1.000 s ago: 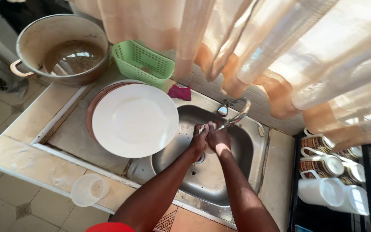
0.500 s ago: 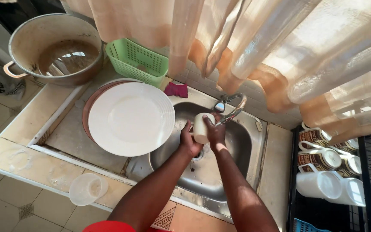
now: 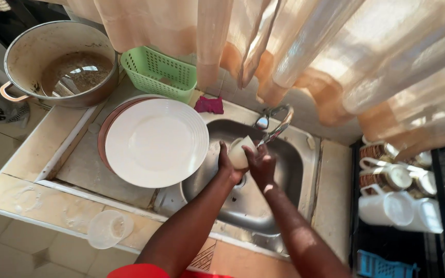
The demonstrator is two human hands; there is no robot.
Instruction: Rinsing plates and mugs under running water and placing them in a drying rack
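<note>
White cup (image 3: 240,152) between both hands' grip

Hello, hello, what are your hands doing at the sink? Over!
Left hand and right hand both on a white cup under the tap, over the sink. Big white plate beside, apart.
</note>
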